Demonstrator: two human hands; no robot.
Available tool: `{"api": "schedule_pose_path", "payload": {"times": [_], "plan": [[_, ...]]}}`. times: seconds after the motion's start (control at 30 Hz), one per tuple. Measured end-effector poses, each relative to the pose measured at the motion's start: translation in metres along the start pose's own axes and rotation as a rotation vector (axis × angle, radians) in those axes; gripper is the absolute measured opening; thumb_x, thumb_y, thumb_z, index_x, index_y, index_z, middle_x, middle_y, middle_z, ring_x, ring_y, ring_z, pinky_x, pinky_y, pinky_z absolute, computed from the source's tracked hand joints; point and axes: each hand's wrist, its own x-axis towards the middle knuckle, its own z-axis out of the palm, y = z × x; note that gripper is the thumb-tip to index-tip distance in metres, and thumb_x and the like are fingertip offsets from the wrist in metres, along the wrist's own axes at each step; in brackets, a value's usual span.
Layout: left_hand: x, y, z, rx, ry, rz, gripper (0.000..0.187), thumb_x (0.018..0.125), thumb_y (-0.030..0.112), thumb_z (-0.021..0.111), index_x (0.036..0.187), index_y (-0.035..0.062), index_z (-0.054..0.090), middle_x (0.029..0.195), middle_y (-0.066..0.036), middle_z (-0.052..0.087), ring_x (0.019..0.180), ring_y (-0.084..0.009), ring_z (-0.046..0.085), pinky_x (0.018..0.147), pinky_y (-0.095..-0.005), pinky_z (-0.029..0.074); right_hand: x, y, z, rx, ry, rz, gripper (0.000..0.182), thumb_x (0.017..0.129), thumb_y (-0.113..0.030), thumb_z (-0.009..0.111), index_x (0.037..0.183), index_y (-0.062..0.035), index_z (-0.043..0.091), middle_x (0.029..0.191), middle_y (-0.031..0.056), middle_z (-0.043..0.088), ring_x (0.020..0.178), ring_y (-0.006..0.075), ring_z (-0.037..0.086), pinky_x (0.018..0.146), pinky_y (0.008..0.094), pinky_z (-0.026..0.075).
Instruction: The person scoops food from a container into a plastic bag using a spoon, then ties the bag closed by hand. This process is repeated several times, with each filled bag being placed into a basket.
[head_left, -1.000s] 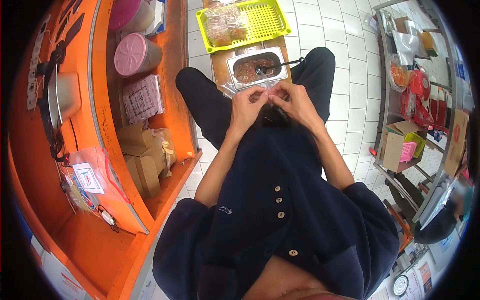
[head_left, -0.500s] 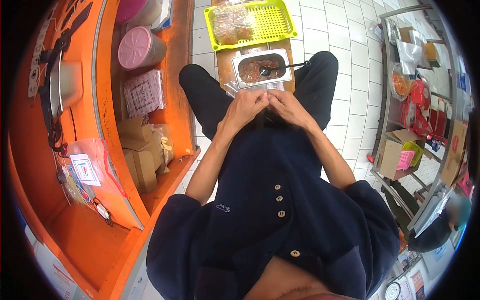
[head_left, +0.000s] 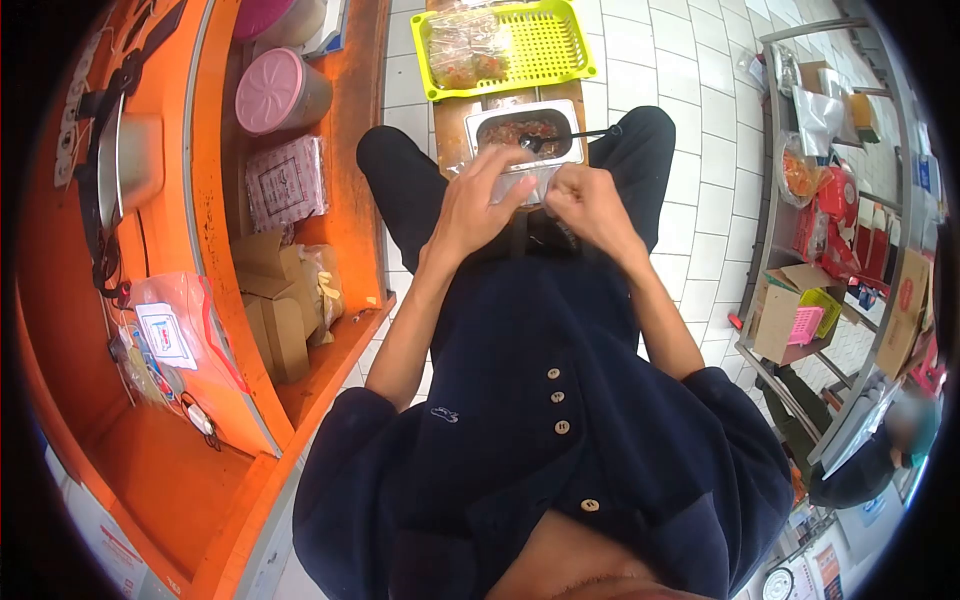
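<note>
Clear plastic that looks like a small bag (head_left: pixel 530 186) shows between my two hands, just in front of a steel container (head_left: pixel 577 150). My left hand (head_left: pixel 478 205) is beside the bag, its thumb and fingers parted in a curve. On the other side my right hand (head_left: pixel 590 203) is closed, its fingers bunched at the bag's edge. A reddish, chunky mixture (head_left: pixel 500 132) fills the container, and a black ladle (head_left: pixel 580 134) rests in it with its handle over the right rim. My fingers cover part of the near rim.
Filled clear bags (head_left: pixel 465 50) lie in a lime-green basket (head_left: pixel 545 85) behind the container. An orange shelf unit (head_left: pixel 345 200) with a pink-lidded tub (head_left: pixel 272 92) and cardboard boxes (head_left: pixel 285 320) stands left. A metal rack (head_left: pixel 765 200) and another person (head_left: pixel 865 460) are at right.
My hands have come apart from a close pinch. The left moved up and left with its fingers spreading; the right shifted slightly right. Clear plastic now shows between them.
</note>
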Motion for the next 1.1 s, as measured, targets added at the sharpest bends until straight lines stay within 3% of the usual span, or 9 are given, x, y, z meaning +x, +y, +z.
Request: {"api": "schedule_pose_path", "payload": {"times": [0.1,0.27,0.33,0.43,0.6,0.77,0.83,0.97,1.1], "plan": [[0.014,-0.019,0.016,-0.015,0.28,0.391,0.028,0.099,0.028,0.063,0.098,-0.0002,0.068,0.075,-0.01,0.067,0.069,-0.0274,0.067,0.068,-0.0392,0.052,0.002,0.004,-0.011,0.47,-0.196,0.239,0.034,0.09,-0.011,0.068,0.065,-0.0046,0.046,0.07,0.006,0.064,0.066,0.0141,0.067,0.055,0.0289,0.049],[0.007,-0.012,0.002,-0.381,-0.198,-0.237,0.024,0.1,0.025,0.065,0.106,0.0031,0.072,0.081,-0.01,0.065,0.079,-0.014,0.058,0.075,-0.0325,0.048,-0.002,-0.006,-0.019,0.66,-0.055,0.238,0.029,0.09,0.004,0.069,0.068,-0.0041,0.052,0.076,0.0022,0.063,0.068,0.0076,0.065,0.052,0.0222,0.046],[0.006,0.003,-0.006,-0.336,-0.209,-0.25,0.024,0.099,0.025,0.066,0.107,0.0035,0.072,0.084,-0.011,0.067,0.083,-0.016,0.061,0.077,-0.0323,0.048,-0.006,-0.013,-0.025,0.56,-0.161,0.158,0.006,0.087,0.006,0.071,0.084,0.0016,0.07,0.082,0.0027,0.064,0.067,0.0075,0.065,0.053,0.0212,0.047],[0.003,-0.005,-0.001,-0.238,-0.179,-0.07,0.028,0.094,0.028,0.071,0.109,0.0036,0.073,0.091,-0.013,0.07,0.09,-0.0215,0.065,0.08,-0.0329,0.049,-0.006,-0.01,-0.025,0.424,-0.248,0.108,0.021,0.083,-0.004,0.08,0.103,0.0007,0.076,0.087,0.005,0.067,0.063,0.0101,0.062,0.054,0.0263,0.048],[-0.007,0.009,-0.014,0.12,-0.115,0.33,0.045,0.082,0.032,0.083,0.115,0.0037,0.071,0.107,-0.014,0.072,0.097,-0.0317,0.069,0.085,-0.036,0.052,-0.007,-0.015,-0.015,0.139,-0.181,0.124,0.025,0.079,-0.011,0.084,0.101,-0.0022,0.077,0.083,0.007,0.064,0.063,0.0127,0.058,0.06,0.0323,0.048],[-0.014,-0.008,-0.014,0.029,-0.114,0.129,0.056,0.073,0.029,0.087,0.117,0.0023,0.067,0.111,-0.015,0.07,0.102,-0.0351,0.066,0.093,-0.0435,0.05,0.003,-0.022,-0.007,-0.05,-0.121,-0.02,0.017,0.082,-0.016,0.081,0.091,-0.004,0.075,0.082,0.0087,0.063,0.072,0.0238,0.061,0.068,0.038,0.05],[-0.018,-0.013,-0.024,-0.004,-0.055,0.055,0.055,0.073,0.028,0.088,0.117,0.0024,0.066,0.111,-0.014,0.07,0.104,-0.0325,0.067,0.094,-0.0423,0.051,0.023,-0.011,-0.008,-0.219,0.263,-0.317,0.016,0.083,-0.019,0.08,0.084,-0.0056,0.072,0.085,0.0093,0.064,0.081,0.0299,0.061,0.072,0.0411,0.051],[-0.032,-0.038,-0.034,-0.193,0.094,-0.173,0.05,0.077,0.025,0.088,0.116,0.0026,0.065,0.113,-0.011,0.07,0.11,-0.0229,0.067,0.097,-0.0377,0.05,0.058,0.042,-0.018,-0.89,0.393,-0.342,0.02,0.085,-0.022,0.078,0.096,-0.0065,0.071,0.09,0.0125,0.07,0.089,0.03,0.068,0.075,0.0457,0.052],[-0.04,-0.077,-0.014,-0.715,0.212,-0.352,0.049,0.086,0.021,0.084,0.123,0.0001,0.061,0.116,-0.011,0.068,0.113,-0.018,0.063,0.097,-0.0324,0.049,0.067,0.046,-0.022,-0.975,-0.138,0.098,0.027,0.091,-0.027,0.072,0.104,-0.0044,0.066,0.094,0.02,0.071,0.088,0.0343,0.07,0.075,0.0467,0.053]]}}
